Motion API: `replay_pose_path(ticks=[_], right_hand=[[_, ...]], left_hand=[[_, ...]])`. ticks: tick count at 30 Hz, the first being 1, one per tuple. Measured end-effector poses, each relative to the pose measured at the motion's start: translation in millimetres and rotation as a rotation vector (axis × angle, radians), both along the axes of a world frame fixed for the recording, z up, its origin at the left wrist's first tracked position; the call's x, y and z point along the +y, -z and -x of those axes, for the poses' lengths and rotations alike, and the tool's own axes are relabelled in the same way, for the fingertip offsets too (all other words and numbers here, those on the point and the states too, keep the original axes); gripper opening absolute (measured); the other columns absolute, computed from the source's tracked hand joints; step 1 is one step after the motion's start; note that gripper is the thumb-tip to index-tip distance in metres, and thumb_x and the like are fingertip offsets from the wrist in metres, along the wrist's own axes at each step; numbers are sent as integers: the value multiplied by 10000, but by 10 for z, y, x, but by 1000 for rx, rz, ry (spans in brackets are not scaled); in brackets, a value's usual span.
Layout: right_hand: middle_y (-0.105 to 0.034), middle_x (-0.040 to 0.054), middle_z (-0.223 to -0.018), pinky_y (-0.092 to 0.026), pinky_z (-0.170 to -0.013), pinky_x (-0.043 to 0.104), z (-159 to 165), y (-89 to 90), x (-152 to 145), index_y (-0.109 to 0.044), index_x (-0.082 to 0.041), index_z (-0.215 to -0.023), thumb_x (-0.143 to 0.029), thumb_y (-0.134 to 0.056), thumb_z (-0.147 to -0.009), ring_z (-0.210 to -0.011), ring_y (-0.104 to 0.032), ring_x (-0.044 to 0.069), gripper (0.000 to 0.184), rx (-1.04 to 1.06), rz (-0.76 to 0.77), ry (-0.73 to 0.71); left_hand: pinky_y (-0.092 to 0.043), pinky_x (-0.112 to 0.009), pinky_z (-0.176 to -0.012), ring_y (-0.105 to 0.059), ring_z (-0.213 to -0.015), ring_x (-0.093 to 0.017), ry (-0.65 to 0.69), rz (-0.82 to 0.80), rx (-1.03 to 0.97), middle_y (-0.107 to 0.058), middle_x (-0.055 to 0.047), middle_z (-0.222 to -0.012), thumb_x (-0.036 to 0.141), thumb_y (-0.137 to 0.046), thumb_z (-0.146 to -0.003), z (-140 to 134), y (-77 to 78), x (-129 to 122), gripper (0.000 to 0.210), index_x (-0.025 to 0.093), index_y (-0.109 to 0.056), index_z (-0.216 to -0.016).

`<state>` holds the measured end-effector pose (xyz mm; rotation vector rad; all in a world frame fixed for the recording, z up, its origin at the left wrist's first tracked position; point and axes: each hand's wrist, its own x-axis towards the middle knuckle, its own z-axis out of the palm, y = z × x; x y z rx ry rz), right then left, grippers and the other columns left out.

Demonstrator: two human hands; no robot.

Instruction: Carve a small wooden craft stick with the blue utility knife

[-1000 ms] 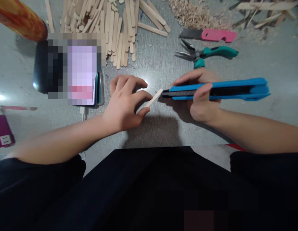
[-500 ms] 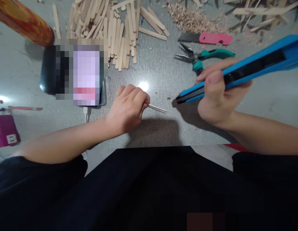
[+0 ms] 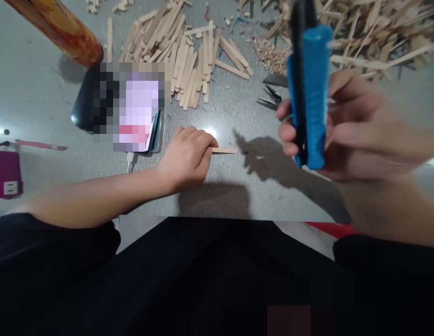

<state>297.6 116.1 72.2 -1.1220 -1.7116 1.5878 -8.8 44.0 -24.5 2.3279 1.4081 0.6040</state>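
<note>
My left hand [image 3: 187,156] is closed near the table's front edge, pinching a thin wooden stick [image 3: 224,150] whose free end points right. My right hand [image 3: 346,126], smeared by motion, is wrapped round a blue utility knife [image 3: 315,98]. The knife is held upright above the table, and its shadow falls on the surface between the two hands. A small pale chip [image 3: 260,157] lies within that shadow. Behind the knife, pliers [image 3: 272,98] are partly hidden, with only their jaws showing clearly.
A heap of craft sticks [image 3: 188,65] lies at the back, beside wood shavings [image 3: 271,53] and a pile of split wood [image 3: 371,32]. At left are a phone [image 3: 139,112], a black case [image 3: 85,109], an orange cylinder [image 3: 73,37] and a purple box [image 3: 6,175].
My right hand has lifted the utility knife and swung it from slanting to upright. The stick in my left hand now shows its broader face. The whole view has shifted slightly.
</note>
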Motion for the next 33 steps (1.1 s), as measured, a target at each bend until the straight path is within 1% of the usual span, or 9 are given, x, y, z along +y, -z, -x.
replay_pose_path(ticks=[3, 6, 8, 10, 12, 14, 19, 29, 33], right_hand=[[-774, 72, -1022, -630, -827, 489, 67, 30, -56, -665, -348, -1369, -926, -754, -960, -1007, -748, 354, 714, -169, -131, -68], [-749, 77, -1019, -562, -832, 465, 88, 199, -121, -640, -305, -1421, -929, -580, -1058, -932, -699, 324, 725, -327, -318, -91], [-718, 74, -964, -482, -779, 441, 69, 335, -147, -651, -248, -1379, -899, -442, -1122, -814, -636, 292, 731, -446, -469, -141], [-728, 93, -940, -376, -706, 413, 60, 441, -168, -673, -200, -1344, -809, -352, -1176, -769, -625, 290, 709, -623, -585, -312], [-770, 148, -1038, -311, -680, 399, 86, 496, -204, -689, -160, -1333, -655, -313, -1215, -837, -675, 315, 633, -796, -651, -461], [-787, 189, -1177, -267, -654, 386, 141, 501, -257, -692, -141, -1356, -567, -307, -1220, -885, -699, 321, 590, -941, -673, -531], [-791, 177, -1214, -159, -620, 379, 251, 440, -399, -665, -153, -1480, -649, -275, -1227, -684, -588, 237, 679, -1146, -665, -542], [-796, 177, -1210, -181, -681, 376, 305, 441, -440, -639, -192, -1584, -648, -298, -1220, -720, -597, 246, 676, -1152, -599, -500], [-789, 189, -1233, -157, -674, 381, 331, 432, -454, -676, -198, -1538, -597, -290, -1225, -757, -614, 256, 638, -1148, -637, -535]], left_hand=[[-433, -511, -852, -679, -943, -317, -14, 26, 87, -776, -115, -952, 260, -477, -1093, -12, -41, -2, 247, 212, -717, -1061], [-449, -522, -868, -678, -940, -334, -22, 81, 170, -762, -124, -932, 293, -460, -1106, -34, -94, -1, 275, 204, -717, -1067], [-460, -526, -887, -681, -947, -339, -22, 96, 189, -760, -124, -927, 306, -462, -1108, -46, -116, 0, 283, 203, -724, -1076], [-469, -528, -906, -688, -958, -339, -26, 108, 187, -766, -125, -938, 304, -471, -1106, -51, -124, 0, 282, 202, -734, -1089], [-474, -528, -916, -695, -962, -336, -32, 113, 175, -769, -123, -945, 294, -481, -1105, -51, -118, -3, 275, 203, -740, -1093], [-477, -529, -915, -697, -953, -332, -39, 104, 165, -767, -119, -934, 284, -498, -1101, -49, -104, -6, 255, 209, -740, -1076], [-480, -530, -873, -697, -913, -326, -42, 43, 172, -753, -111, -875, 258, -532, -1073, -43, -67, -10, 205, 221, -731, -1035], [-500, -562, -880, -703, -900, -339, -53, 54, 159, -715, -103, -811, 257, -566, -1045, -59, -90, -9, 188, 239, -744, -990], [-513, -580, -932, -714, -916, -341, -56, 71, 150, -695, -86, -774, 355, -624, -1075, -66, -75, -8, 192, 252, -762, -990]])
